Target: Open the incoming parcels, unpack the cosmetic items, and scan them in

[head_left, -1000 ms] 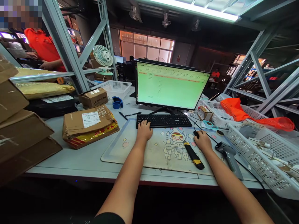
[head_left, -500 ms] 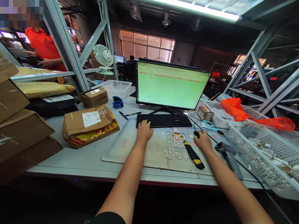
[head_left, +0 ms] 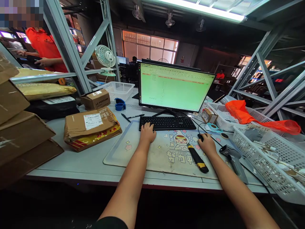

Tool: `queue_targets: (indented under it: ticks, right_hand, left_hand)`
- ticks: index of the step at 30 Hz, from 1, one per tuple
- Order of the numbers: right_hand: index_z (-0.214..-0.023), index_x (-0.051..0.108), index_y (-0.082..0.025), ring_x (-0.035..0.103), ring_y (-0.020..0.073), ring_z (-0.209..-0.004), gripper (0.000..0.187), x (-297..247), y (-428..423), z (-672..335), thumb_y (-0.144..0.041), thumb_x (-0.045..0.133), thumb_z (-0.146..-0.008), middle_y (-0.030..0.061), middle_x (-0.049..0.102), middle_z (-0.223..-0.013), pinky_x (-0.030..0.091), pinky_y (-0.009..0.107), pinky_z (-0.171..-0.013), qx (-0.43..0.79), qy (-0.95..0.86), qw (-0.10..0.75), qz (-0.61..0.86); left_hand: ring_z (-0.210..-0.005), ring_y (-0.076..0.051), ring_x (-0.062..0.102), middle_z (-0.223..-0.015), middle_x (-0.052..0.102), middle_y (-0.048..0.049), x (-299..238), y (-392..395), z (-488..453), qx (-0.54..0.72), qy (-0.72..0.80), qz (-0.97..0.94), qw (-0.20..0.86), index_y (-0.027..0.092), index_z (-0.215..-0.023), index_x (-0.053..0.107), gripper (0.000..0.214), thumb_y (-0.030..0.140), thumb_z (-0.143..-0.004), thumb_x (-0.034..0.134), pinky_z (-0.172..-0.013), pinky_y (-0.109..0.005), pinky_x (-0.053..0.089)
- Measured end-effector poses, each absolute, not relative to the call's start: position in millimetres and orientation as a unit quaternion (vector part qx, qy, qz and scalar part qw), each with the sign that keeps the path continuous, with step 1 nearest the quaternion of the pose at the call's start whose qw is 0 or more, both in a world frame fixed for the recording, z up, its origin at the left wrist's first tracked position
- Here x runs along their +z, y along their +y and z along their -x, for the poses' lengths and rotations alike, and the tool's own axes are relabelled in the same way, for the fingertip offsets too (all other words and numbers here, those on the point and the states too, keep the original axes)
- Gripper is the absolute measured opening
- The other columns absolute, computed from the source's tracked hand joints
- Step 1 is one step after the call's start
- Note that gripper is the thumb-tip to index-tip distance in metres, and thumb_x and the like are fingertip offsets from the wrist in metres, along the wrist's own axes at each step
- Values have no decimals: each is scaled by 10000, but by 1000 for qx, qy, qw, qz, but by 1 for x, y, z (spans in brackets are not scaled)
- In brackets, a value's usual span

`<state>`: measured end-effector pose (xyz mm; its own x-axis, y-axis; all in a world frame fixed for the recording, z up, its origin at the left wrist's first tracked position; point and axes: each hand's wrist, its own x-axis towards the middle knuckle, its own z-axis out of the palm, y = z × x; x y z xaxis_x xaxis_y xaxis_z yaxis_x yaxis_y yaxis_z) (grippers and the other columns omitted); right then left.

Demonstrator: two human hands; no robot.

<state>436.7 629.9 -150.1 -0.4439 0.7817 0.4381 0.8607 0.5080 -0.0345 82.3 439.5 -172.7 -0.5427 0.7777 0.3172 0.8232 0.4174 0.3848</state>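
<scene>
My left hand (head_left: 148, 132) rests on the left end of a black keyboard (head_left: 170, 122), fingers stretched out over the keys. My right hand (head_left: 207, 143) is wrapped over a black computer mouse (head_left: 200, 137), which it mostly hides. Both stand on or by a printed desk mat (head_left: 143, 156). Between my forearms lies a black and yellow utility knife (head_left: 198, 159). Behind the keyboard stands a monitor (head_left: 176, 87) showing a green spreadsheet; its text is too small to read. A grey barcode scanner (head_left: 234, 162) lies right of my right hand.
Cardboard boxes (head_left: 26, 136) are stacked at the left, near a taped parcel (head_left: 92, 127) and a small carton (head_left: 95, 99). White baskets (head_left: 271, 162) line the right side, one with orange cloth (head_left: 259, 117). Metal shelf posts (head_left: 64, 41) frame the desk. A person in red (head_left: 47, 47) stands beyond.
My hands stay in place on the keyboard and mouse. At the far left, the hands of the person in red have shifted slightly.
</scene>
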Motion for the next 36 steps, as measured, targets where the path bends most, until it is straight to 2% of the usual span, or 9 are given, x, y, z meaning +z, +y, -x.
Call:
queue_targets:
  ticks: [5,15,22,36]
  right_hand:
    - [-1273,729,-138,650,299,-1129,395,-152,631,-437,-248,550,-938,181,655,-1329,515,392,-957,-99,-843,209,486]
    - [-1275,731,-118,646,298,-1164,412,-151,631,-437,-253,526,-943,190,651,-1366,509,401,-995,-104,-846,203,482]
    - [-1219,746,-129,444,350,-1455,382,-149,626,-435,-233,514,-934,190,641,-1406,410,518,-1108,-126,-847,198,478]
    - [-1205,742,-139,452,335,-1400,395,-153,632,-436,-240,489,-919,189,643,-1370,403,486,-1077,-127,-852,205,465]
  left_hand:
    - [-1524,-348,414,-1598,516,-184,-173,440,-82,-256,-840,477,43,124,-1469,611,556,266,-942,506,-1286,-556,307]
    - [-1520,-353,416,-1598,513,-186,-173,440,-82,-256,-840,477,43,119,-1466,615,557,268,-941,505,-1279,-556,308]
    - [-1513,-348,423,-1591,522,-183,-173,440,-82,-254,-839,479,47,125,-1456,619,551,268,-935,506,-1270,-554,322]
    - [-1509,-341,421,-1584,531,-177,-176,440,-81,-257,-838,479,53,143,-1438,633,537,275,-937,495,-1270,-542,320]
